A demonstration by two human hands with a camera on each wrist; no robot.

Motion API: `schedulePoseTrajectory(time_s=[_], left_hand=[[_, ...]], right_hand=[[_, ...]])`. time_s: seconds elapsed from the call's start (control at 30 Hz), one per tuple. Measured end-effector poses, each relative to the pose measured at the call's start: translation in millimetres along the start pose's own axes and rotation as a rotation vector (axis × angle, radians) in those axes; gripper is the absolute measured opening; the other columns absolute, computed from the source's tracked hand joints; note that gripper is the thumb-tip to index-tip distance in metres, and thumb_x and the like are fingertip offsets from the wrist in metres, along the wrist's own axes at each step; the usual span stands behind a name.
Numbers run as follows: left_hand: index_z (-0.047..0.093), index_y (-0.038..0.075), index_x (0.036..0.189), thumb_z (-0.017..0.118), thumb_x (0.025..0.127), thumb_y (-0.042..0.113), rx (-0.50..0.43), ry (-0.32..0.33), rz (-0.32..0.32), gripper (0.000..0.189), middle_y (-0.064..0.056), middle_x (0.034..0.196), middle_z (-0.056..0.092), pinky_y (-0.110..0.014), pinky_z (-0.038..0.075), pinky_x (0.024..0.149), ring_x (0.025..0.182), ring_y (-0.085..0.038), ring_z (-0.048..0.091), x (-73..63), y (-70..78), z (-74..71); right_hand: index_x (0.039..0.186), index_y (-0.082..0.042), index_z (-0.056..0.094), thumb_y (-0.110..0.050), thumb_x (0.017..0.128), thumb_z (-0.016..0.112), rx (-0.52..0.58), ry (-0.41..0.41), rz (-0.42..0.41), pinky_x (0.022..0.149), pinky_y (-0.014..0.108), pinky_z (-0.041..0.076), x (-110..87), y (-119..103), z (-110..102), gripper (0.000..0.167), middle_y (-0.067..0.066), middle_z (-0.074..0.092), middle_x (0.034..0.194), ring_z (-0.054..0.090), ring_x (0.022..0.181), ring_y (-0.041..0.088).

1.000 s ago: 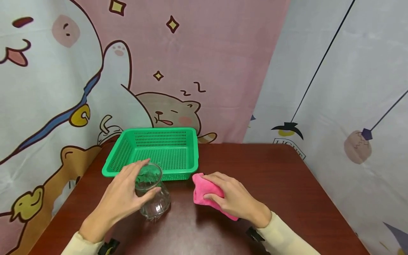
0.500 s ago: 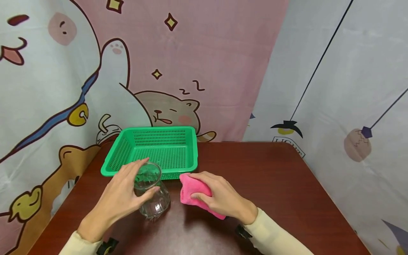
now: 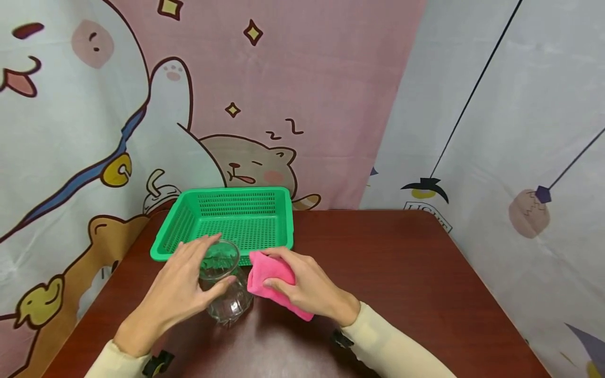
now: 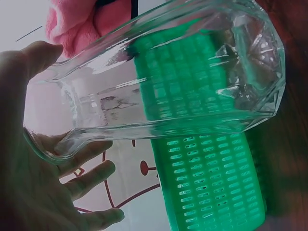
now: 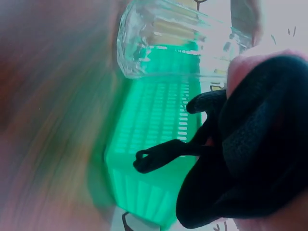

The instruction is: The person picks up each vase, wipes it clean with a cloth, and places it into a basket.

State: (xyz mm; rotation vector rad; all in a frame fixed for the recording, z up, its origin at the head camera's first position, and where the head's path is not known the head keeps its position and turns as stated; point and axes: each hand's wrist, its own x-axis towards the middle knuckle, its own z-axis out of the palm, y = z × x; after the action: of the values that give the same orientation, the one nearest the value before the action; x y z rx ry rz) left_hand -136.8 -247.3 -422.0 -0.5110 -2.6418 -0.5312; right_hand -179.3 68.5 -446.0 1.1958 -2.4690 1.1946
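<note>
My left hand (image 3: pixel 177 286) holds a clear glass vase (image 3: pixel 231 304) around its flared mouth, thumb on the near side and fingers spread on the far side. In the left wrist view the faceted base of the vase (image 4: pixel 255 62) points away from the palm. A folded pink cloth (image 3: pixel 271 275) is gripped in my right hand (image 3: pixel 314 289), thumb on top, its left edge close beside the vase's body. The right wrist view is largely filled by dark fabric (image 5: pixel 260 139) with a small loop, hanging beneath the pink; most of the right fingers are hidden there.
A green perforated plastic basket (image 3: pixel 289 220) stands at the back left of the dark red-brown table (image 3: pixel 402 278), just behind the vase. A curtain (image 3: pixel 331 105) with cartoon animals hangs along the table's back and sides.
My right hand has moved left with the pink cloth, from well right of the vase to right beside it. The left hand and the vase have stayed in place.
</note>
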Motion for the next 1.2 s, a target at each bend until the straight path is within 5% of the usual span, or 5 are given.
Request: schedulePoseTrajectory(time_s=[0.17,0.4,0.67,0.93,1.2], left_hand=[[0.055,0.009,0.169,0.092,0.095,0.056,-0.022,-0.009,0.009,0.096,-0.017,0.167,0.066,-0.087,0.038,0.130,0.157,-0.046,0.061,-0.1,-0.7,-2.2],[0.050,0.005,0.166,0.097,0.093,0.049,-0.097,-0.025,-0.056,0.097,-0.014,0.154,0.073,-0.075,0.056,0.118,0.140,-0.042,0.067,-4.6,-1.1,-1.3],[0.052,0.012,0.168,0.102,0.089,0.047,-0.175,-0.019,-0.068,0.100,-0.011,0.156,0.074,-0.083,0.033,0.135,0.150,-0.044,0.063,-7.0,-6.8,1.4],[0.045,0.015,0.174,0.106,0.086,0.039,-0.204,-0.050,-0.026,0.109,-0.009,0.152,0.077,-0.090,0.034,0.129,0.147,-0.041,0.071,-5.7,-9.2,1.8],[0.041,0.021,0.175,0.106,0.087,0.038,-0.198,-0.096,-0.006,0.111,0.000,0.139,0.082,-0.092,0.034,0.127,0.138,-0.038,0.077,-5.6,-9.0,-5.9]], right_hand=[[0.161,-0.024,0.063,-0.031,0.109,0.086,0.038,0.028,-0.013,0.088,0.025,0.065,6.0,-2,10,0.058,-0.005,0.078,0.143,0.074,0.106,0.008],[0.162,-0.026,0.063,-0.034,0.108,0.086,0.085,0.044,0.016,0.084,0.024,0.064,9.6,0,20,0.059,-0.006,0.080,0.139,0.073,0.100,0.006],[0.161,-0.025,0.063,-0.036,0.109,0.085,0.114,0.051,0.009,0.087,0.024,0.064,13.2,-1,27,0.058,-0.008,0.078,0.143,0.071,0.103,0.007],[0.163,-0.024,0.062,-0.034,0.110,0.084,0.131,0.069,0.026,0.085,0.024,0.063,15.4,-1,31,0.058,-0.005,0.079,0.144,0.072,0.102,0.007],[0.151,-0.021,0.069,-0.032,0.110,0.084,0.162,0.073,0.018,0.077,0.019,0.061,20.7,-3,39,0.045,-0.004,0.082,0.119,0.069,0.091,0.004]])
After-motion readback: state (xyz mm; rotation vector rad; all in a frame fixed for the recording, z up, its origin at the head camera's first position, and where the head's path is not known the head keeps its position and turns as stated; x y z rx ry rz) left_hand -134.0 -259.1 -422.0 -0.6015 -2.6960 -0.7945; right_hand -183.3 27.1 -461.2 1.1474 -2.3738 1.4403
